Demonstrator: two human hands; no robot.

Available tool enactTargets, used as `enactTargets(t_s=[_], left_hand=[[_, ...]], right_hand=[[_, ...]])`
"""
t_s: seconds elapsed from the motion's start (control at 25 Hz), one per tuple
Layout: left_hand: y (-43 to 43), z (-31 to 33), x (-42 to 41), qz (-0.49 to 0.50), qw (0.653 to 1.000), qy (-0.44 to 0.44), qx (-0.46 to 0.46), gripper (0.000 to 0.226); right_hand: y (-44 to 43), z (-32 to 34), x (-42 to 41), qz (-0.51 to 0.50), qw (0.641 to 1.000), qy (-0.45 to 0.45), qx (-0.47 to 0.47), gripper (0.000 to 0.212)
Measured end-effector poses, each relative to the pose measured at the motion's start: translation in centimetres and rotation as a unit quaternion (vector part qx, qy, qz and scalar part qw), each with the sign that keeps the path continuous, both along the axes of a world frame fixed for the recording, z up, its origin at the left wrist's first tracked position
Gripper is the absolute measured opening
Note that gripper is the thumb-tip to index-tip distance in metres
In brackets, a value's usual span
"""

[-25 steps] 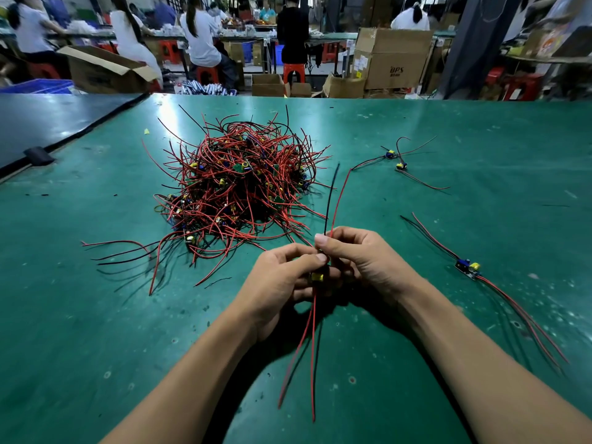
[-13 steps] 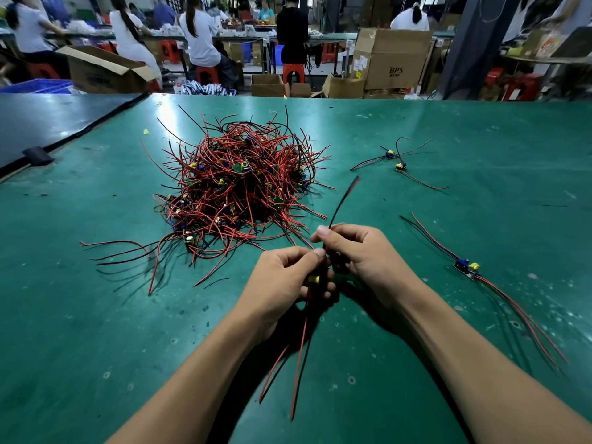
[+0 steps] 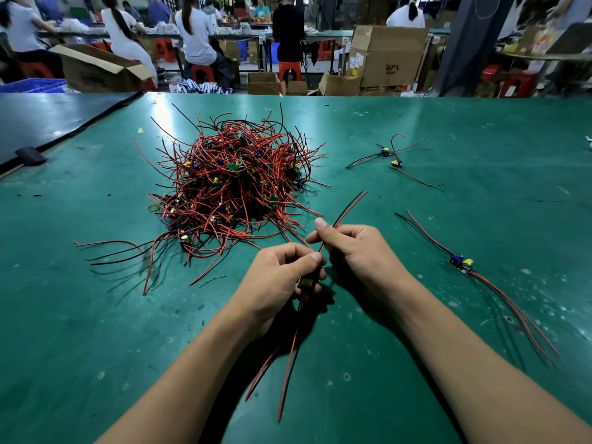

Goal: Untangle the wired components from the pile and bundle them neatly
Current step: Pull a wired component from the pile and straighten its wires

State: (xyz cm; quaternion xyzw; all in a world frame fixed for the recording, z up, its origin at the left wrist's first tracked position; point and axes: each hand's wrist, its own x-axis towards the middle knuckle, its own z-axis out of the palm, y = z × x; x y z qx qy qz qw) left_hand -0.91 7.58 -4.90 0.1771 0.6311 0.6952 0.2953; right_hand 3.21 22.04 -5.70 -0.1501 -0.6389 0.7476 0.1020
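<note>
A big tangled pile of red and black wired components [image 3: 237, 184] lies on the green table [image 3: 96, 315], left of centre. My left hand [image 3: 278, 283] grips one wired component [image 3: 306, 282] by its small yellow part; its red leads hang down toward me. My right hand [image 3: 355, 251] pinches the same component's upper red and black leads, which stick up and to the right. Both hands are close together, just in front of the pile.
One separated component [image 3: 461, 262] with long leads lies to the right of my hands. Two more separated components [image 3: 392, 158] lie farther back right. A darker table [image 3: 48, 116] adjoins at the left. Cardboard boxes [image 3: 387, 59] and seated people [image 3: 198, 36] are beyond the far edge.
The upper leads have swung from upright to leaning right as my right hand shifted right and up. The lower leads have spread slightly below my left hand.
</note>
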Motion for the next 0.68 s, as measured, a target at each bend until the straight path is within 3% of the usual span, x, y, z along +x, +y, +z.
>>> enactTargets(t_s=[0.12, 0.28, 0.36, 0.52, 0.68], left_hand=[[0.0, 0.0, 0.0, -0.015, 1.000, 0.011, -0.005, 0.012], [-0.1, -0.1, 0.0, -0.032, 0.999, 0.022, -0.006, 0.012], [-0.1, -0.1, 0.0, -0.032, 0.999, 0.023, -0.005, 0.012], [-0.1, -0.1, -0.3, 0.008, 1.000, 0.003, 0.000, 0.012], [0.2, -0.2, -0.6, 0.034, 0.999, -0.018, 0.014, 0.013]], right_hand=[[0.4, 0.2, -0.6, -0.057, 0.998, 0.000, 0.006, 0.039], [1.0, 0.7, -0.8, -0.021, 0.975, -0.056, -0.213, 0.048], [1.4, 0.9, -0.7, 0.006, 0.962, -0.066, -0.265, 0.050], [0.7, 0.4, -0.4, 0.025, 0.997, -0.038, -0.068, 0.044], [-0.9, -0.8, -0.3, 0.048, 0.998, 0.002, -0.050, 0.033]])
